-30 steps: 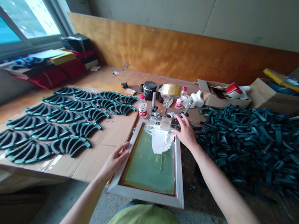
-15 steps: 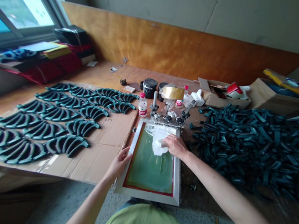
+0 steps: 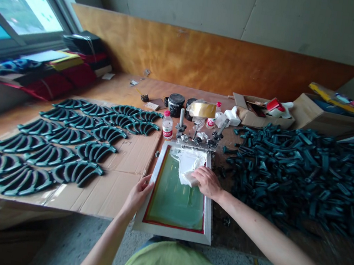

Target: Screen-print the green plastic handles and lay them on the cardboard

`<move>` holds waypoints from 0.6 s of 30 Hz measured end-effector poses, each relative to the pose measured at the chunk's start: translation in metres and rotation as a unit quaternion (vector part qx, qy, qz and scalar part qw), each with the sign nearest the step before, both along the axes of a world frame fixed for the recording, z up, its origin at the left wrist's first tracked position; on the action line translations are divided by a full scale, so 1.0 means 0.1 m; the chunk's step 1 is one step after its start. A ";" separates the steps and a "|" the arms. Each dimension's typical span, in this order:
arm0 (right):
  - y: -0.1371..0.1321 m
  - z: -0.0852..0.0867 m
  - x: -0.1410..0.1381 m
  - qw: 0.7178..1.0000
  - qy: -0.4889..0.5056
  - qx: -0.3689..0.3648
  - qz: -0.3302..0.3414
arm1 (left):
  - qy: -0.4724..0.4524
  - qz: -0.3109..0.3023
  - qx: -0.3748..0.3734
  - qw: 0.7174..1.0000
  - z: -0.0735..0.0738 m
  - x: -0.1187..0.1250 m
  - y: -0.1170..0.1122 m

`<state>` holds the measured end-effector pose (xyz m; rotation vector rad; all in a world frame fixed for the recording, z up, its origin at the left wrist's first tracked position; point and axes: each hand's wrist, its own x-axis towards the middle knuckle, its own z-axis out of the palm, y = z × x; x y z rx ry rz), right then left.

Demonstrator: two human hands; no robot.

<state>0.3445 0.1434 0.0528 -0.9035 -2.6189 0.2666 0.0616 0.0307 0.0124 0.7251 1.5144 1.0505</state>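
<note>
A silk-screen frame (image 3: 172,232) with a pale wood rim and red-taped edge lies flat, its green mesh (image 3: 173,204) facing up. My right hand (image 3: 207,183) presses a crumpled white cloth (image 3: 188,165) onto the upper part of the mesh. Wet-looking smears show around the cloth. My left hand (image 3: 136,197) grips the left rim of the frame near its middle, with the fingers curled over the edge.
Hinge clamps (image 3: 197,140) hold the frame's far edge. Rows of dark green curved plastic parts (image 3: 63,143) lie on cardboard to the left, and a large heap (image 3: 305,177) lies to the right. A plastic bottle (image 3: 168,125), an ink tin (image 3: 176,104) and cardboard boxes (image 3: 261,113) stand behind.
My right hand has moved from the far end of the frame down onto the mesh, pushing the white cloth toward me. My left hand stays on the rim.
</note>
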 end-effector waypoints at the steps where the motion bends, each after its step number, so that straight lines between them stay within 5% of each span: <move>1: -0.02 0.03 0.03 1.000 -0.003 -0.006 0.014 | -0.003 0.003 -0.002 1.000 0.02 0.01 0.00; 4: 0.13 0.20 0.01 1.000 -0.003 -0.025 0.006 | -0.008 0.007 -0.008 1.000 0.09 0.02 0.00; 7: 0.46 0.40 -0.15 0.996 0.007 -0.040 -0.074 | -0.021 0.001 -0.012 1.000 0.25 0.00 0.00; 12: 0.89 0.62 -0.13 0.981 0.026 -0.027 -0.191 | -0.045 -0.024 -0.005 0.999 0.76 -0.10 0.07; 15: 0.95 0.56 0.23 0.949 0.096 -0.017 -0.299 | 0.004 -0.017 0.055 0.998 1.09 -0.11 0.25; 18: 0.81 0.27 0.53 0.925 0.115 -0.058 -0.357 | -0.020 0.021 0.186 0.982 1.34 -0.04 0.54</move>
